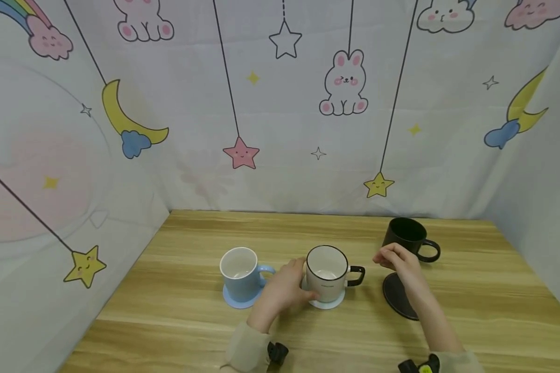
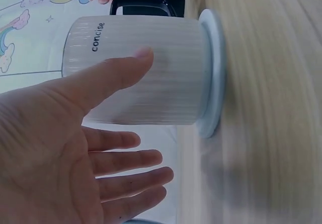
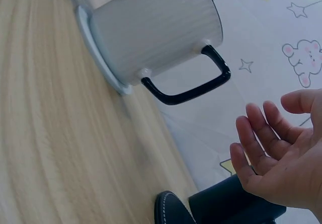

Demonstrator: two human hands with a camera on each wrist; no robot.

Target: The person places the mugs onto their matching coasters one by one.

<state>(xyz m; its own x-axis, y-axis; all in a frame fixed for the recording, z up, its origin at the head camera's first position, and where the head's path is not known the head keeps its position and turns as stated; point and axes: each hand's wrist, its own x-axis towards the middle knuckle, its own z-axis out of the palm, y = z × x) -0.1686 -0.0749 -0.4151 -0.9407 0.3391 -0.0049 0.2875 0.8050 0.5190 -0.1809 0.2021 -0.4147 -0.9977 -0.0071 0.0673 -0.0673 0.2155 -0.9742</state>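
A white mug (image 1: pixel 332 291) with a black rim and black handle stands upright on a pale coaster (image 1: pixel 330 305) mid-table. My left hand (image 1: pixel 284 286) is at its left side, fingers extended and thumb in front; in the left wrist view the fingers lie apart from the mug, and whether the thumb touches it I cannot tell. My right hand (image 1: pixel 403 267), fingers loosely bent and holding nothing, hovers right of the white mug, above a black coaster (image 1: pixel 395 296). Behind that coaster a black mug (image 1: pixel 405 234) stands on the table, partly hidden by the hand.
To the left, a light blue mug (image 1: pixel 240 284) rests on a blue coaster (image 1: pixel 233 301), its handle pointing right near my left wrist. The wooden table (image 1: pixel 177 331) ends at a printed cloth backdrop (image 1: pixel 289 103), which also rises at both sides.
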